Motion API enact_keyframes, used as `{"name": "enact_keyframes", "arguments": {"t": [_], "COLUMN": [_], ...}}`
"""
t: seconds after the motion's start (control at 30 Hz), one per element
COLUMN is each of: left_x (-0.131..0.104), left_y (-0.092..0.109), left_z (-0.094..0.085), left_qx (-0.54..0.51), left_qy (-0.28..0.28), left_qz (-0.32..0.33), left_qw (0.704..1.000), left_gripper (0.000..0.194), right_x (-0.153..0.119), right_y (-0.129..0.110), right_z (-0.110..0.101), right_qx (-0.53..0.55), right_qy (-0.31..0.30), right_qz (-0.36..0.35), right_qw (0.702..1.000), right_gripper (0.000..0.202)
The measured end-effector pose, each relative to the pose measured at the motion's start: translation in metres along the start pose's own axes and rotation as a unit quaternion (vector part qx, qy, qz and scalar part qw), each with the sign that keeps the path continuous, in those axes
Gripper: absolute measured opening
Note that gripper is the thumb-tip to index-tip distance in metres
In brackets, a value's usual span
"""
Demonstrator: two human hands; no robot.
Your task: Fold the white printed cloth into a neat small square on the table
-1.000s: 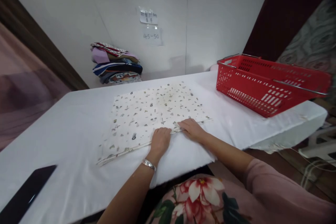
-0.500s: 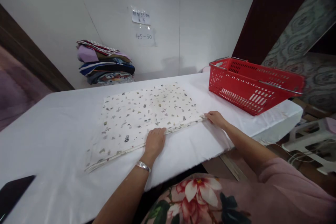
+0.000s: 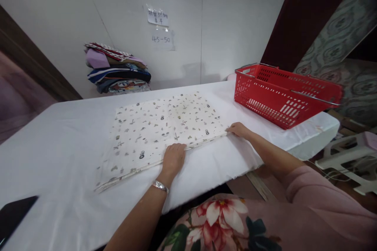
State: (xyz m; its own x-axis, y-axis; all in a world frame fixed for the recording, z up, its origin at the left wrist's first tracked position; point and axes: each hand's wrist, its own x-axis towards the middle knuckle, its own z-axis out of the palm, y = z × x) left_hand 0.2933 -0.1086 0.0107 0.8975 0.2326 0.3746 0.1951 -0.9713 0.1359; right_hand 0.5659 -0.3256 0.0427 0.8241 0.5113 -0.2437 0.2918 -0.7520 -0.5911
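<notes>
A folded white cloth (image 3: 153, 129) with small grey and olive prints lies flat, its stacked layers showing along the near edge. My left hand (image 3: 174, 157), with a silver bangle at the wrist, is closed over the middle of that near edge; its fingertips are partly hidden. At the cloth's near right corner, my right hand (image 3: 238, 130) pinches the layers between thumb and fingers.
The cloth rests on a table with a white cover (image 3: 64, 137). A red plastic basket (image 3: 273, 102) stands at the back right. Folded fabrics (image 3: 119, 70) are stacked by the wall. A dark flat object (image 3: 16, 215) lies at the near left, and a white stool (image 3: 350, 157) is at right.
My right hand has shifted slightly left and away from me at the corner of the cloth. The left hand keeps its place on the near edge.
</notes>
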Motion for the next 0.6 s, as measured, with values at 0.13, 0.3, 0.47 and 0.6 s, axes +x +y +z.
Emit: {"name": "enact_keyframes", "arguments": {"t": [0.13, 0.3, 0.47, 0.6], "left_x": [0.000, -0.001, 0.000, -0.003], "left_y": [0.000, 0.002, 0.006, 0.014], "left_z": [0.001, 0.000, -0.004, -0.003], "left_qx": [-0.005, -0.006, -0.003, 0.004], "left_qy": [-0.005, -0.013, -0.022, -0.034], "left_qz": [-0.009, -0.014, -0.020, 0.003], "left_qw": [1.000, 1.000, 1.000, 0.999], "left_gripper": [0.024, 0.024, 0.023, 0.018], "right_x": [0.003, 0.010, 0.003, -0.006], "right_y": [-0.002, -0.007, -0.009, 0.007], "right_z": [0.001, 0.004, 0.000, -0.009], "right_qx": [-0.051, -0.093, -0.065, 0.104], "right_qy": [0.000, 0.022, 0.017, 0.030], "right_qz": [-0.007, -0.014, -0.016, -0.022], "right_qw": [0.999, 0.995, 0.998, 0.994], "right_gripper": [0.026, 0.022, 0.016, 0.016]}}
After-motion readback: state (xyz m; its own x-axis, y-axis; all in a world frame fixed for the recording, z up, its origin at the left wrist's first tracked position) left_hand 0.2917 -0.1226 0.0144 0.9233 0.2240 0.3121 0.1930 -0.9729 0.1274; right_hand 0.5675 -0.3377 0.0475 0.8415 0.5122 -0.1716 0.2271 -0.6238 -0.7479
